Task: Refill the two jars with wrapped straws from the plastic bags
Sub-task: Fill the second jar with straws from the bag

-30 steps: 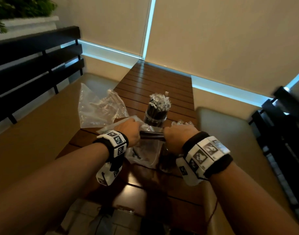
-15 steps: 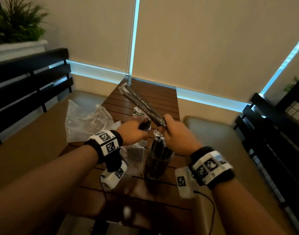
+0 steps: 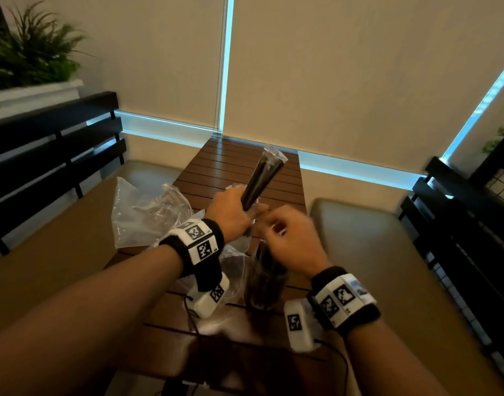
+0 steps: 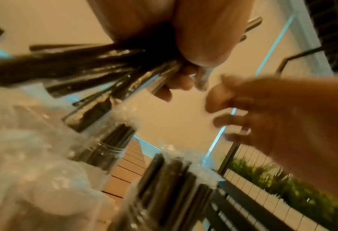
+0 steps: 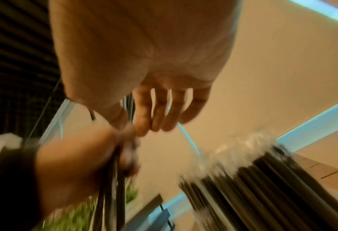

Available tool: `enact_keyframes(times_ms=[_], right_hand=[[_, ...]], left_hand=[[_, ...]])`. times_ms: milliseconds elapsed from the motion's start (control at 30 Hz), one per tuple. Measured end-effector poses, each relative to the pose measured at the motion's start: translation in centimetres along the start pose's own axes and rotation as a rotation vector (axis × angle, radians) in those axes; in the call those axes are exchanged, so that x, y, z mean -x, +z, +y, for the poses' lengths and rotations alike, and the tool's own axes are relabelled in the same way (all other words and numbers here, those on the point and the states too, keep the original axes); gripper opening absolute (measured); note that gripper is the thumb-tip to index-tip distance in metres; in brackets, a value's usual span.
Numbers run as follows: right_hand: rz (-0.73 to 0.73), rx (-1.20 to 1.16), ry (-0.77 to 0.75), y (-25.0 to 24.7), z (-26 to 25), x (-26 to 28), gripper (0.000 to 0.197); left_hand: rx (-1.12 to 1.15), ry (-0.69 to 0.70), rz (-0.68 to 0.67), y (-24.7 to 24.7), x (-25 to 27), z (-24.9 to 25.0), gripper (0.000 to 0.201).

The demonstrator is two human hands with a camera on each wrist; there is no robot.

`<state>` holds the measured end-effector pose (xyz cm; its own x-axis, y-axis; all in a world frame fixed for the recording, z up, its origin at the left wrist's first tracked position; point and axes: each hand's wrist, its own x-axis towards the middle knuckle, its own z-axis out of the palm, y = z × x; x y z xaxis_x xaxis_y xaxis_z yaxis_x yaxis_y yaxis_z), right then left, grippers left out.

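Note:
My left hand [image 3: 243, 208] grips the lower end of a bundle of black wrapped straws [image 3: 263, 174], which slants up and away over the wooden table [image 3: 239, 155]. In the left wrist view its fingers [image 4: 176, 82] wrap the straws [image 4: 97, 62]. My right hand [image 3: 275, 228] hovers just right of that grip, blurred, with fingers loosely curled and nothing in them [image 4: 219, 109]. Below it stands the near glass jar [image 3: 263, 284], packed with black straws [image 5: 253, 179]. A second filled jar [image 4: 104, 150] stands behind, mostly hidden in the head view.
Crumpled clear plastic bags [image 3: 142, 212] lie on the table's left side, and another [image 3: 233, 258] lies under my left wrist. Cushioned benches [image 3: 359, 238] with black slatted backs [image 3: 53, 150] flank the table. A planter [image 3: 31, 90] sits high on the left.
My right hand has let go of the straw bundle and dropped beside it. My left hand now holds the bundle alone, and its top has swung from upper left to upper right.

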<state>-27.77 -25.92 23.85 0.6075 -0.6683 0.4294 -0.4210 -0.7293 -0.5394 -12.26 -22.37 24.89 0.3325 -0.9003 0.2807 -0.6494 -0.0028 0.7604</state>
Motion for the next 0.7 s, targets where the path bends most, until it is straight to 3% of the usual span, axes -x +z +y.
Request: enact_keyframes(times_ms=[67, 133, 300, 467, 600, 700], right_hand=[[0.319, -0.204, 0.095, -2.7, -0.3, -1.1, 0.019], [0.458, -0.393, 0.178, -4.7, -1.0, -2.4, 0.028], [0.27, -0.354, 0.219, -2.6, -2.5, -3.5, 0.046], [0.347, -0.21, 0.265, -1.3, -1.2, -3.4, 0.045], [0.446, -0.001, 0.084, -0.9, -0.6, -3.6, 0.043], [0.505, 0.086, -0.01, -0.6, -0.1, -3.9, 0.041]], left_hand=[[-0.176, 0.057, -0.044, -0.3, 0.1, -0.8, 0.016], [-0.347, 0.124, -0.093, -0.1, 0.4, -1.1, 0.02], [-0.418, 0.269, -0.046, 1.3, 0.8, -0.1, 0.027], [-0.38, 0.275, -0.058, 1.7, 0.5, -0.4, 0.03], [-0.093, 0.219, -0.232, 2.4, 0.6, 0.2, 0.039], [-0.065, 0.126, -0.302, 2.6, 0.1, 1.0, 0.026]])
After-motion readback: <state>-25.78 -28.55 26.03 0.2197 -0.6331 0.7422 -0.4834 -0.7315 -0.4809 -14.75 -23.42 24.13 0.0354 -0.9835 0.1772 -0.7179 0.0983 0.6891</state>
